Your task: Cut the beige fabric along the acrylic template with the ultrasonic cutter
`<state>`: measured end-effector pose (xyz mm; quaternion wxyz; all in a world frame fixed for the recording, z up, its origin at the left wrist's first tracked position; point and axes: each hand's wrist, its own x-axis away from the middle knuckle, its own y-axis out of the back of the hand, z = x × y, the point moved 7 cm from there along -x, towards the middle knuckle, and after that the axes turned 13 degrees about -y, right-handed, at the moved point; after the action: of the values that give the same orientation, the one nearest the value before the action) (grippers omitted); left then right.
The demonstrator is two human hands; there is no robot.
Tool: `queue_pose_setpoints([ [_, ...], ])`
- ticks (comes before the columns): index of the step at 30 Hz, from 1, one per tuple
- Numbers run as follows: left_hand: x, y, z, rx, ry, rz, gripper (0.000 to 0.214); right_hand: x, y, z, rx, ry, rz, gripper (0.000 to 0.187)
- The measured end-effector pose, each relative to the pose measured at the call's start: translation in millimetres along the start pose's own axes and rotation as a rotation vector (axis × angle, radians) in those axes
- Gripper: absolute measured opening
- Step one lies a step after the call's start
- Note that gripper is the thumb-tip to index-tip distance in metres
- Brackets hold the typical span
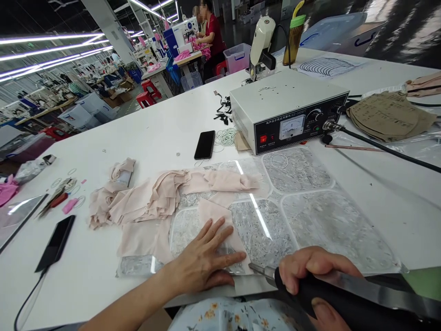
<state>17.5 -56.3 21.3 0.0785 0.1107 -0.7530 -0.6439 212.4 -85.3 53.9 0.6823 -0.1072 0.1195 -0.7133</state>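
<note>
My left hand (pixel 203 259) lies flat with fingers spread on a pale pink fabric piece (pixel 213 208), pressing it onto a clear-covered, marbled grey mat (pixel 324 225). My right hand (pixel 319 262) is wrapped round a black-handled ultrasonic cutter (pixel 344 296). The cutter's slim metal tip (pixel 257 267) points left and meets the fabric's right edge, near my left index fingertip. Beyond my left hand lies a loose, overlapping pile of pale pink fabric pieces (pixel 151 197). Another flat fabric piece (pixel 139 239) rests left of the hand.
A power unit (pixel 289 110) with dial and cable (pixel 389 149) stands behind the mat. Nearby are a phone (pixel 204 145), a brown fabric stack (pixel 391 115), a bottle (pixel 294 39) and a white machine (pixel 262 41). Another phone (pixel 55 243) lies left. A person in red (pixel 213 37) sits further back.
</note>
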Motion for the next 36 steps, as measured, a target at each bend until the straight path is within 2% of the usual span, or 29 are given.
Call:
queue_pose_setpoints([
  [6,-7.9,9.4,1.2,-0.021,-0.058,-0.023,0.051,-0.4,0.4,3.0,0.01,0.019,-0.008,0.011],
  [11,-10.2,10.1,1.8,-0.013,-0.085,-0.008,0.054,1.4,-2.6,4.3,0.012,0.02,-0.026,0.009],
  [22,-7.2,4.5,3.1,0.056,-0.063,0.034,0.057,0.1,-2.1,3.2,-0.007,0.019,-0.057,0.008],
  [28,-8.1,5.0,3.7,0.086,-0.062,0.059,0.057,-0.5,-0.6,-1.1,0.016,-0.001,0.002,0.009],
  [36,-10.2,8.8,6.0,0.16,-0.028,0.008,0.056,-0.1,-2.0,4.1,-0.026,0.032,-0.035,0.009],
])
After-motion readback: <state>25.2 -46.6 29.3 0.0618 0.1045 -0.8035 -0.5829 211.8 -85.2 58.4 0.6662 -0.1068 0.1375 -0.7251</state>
